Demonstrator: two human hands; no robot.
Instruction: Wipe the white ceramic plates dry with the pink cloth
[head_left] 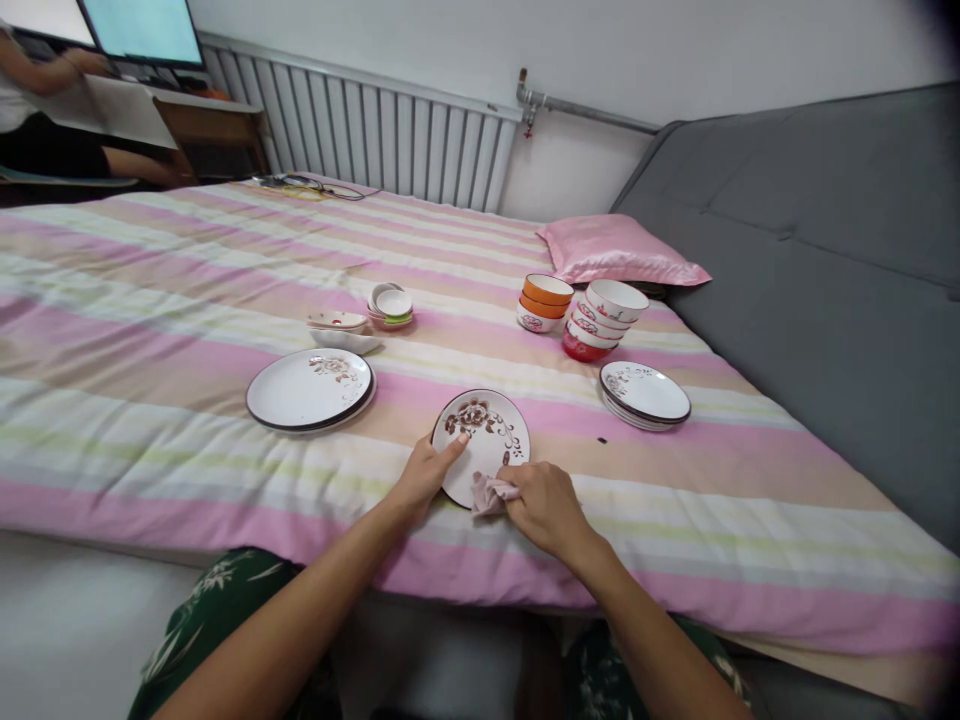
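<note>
A small white plate (pixel 487 435) with a brown flower pattern lies on the striped bed near its front edge. My left hand (pixel 427 472) grips the plate's left rim, thumb on top. My right hand (pixel 546 505) is closed on a crumpled pinkish cloth (pixel 489 493) and presses it onto the plate's near edge.
A stack of large white plates (pixel 309 390) lies to the left, more plates (pixel 643 393) to the right. Stacked bowls (pixel 604 320) and orange bowls (pixel 545 301) stand behind, small dishes (pixel 390 305) further left. A pink pillow (pixel 619 250) and grey headboard (pixel 825 280) are at right. A person sits at a desk far left.
</note>
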